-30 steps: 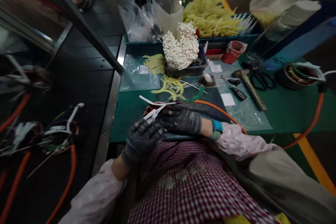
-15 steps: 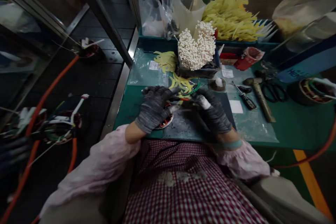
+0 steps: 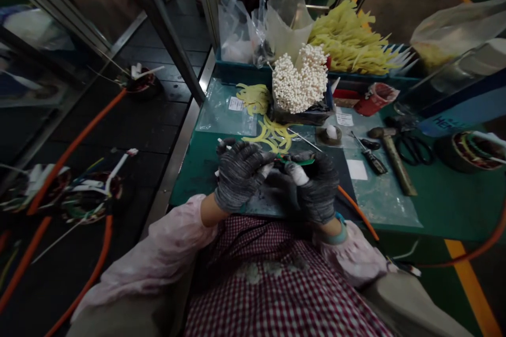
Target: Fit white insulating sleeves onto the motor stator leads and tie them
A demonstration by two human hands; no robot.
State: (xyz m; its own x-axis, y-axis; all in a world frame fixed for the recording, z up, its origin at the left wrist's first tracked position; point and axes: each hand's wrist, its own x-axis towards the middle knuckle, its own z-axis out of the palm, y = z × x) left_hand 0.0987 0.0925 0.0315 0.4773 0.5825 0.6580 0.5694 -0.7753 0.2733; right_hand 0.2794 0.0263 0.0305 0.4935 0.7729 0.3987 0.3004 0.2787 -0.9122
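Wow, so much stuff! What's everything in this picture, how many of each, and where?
Table: 1, green, centre to right
Green strip: 1, green, at the right hand
Orange cables: several, orange, left side and beside right hand
Loose yellow strips: many, yellow, beyond the hands
Yellow pile: many pieces, yellow, rear bin
White bundle: 1, white, boxed behind loose strips
Red cup: 1, red, right of bundle
Screwdriver: 1, black-handled, left of hammer
Hammer: 1, brownish, right half
Scissors: 1, black-handled, right of hammer
Wire-wound rings: at least 4, mixed colours, left and far right
Clear bags: several, colourless, mostly rear
Apron: 1, red-white check, bottom
Left hand: 1, grey-gloved, centre
Right hand: 1, grey-gloved, centre
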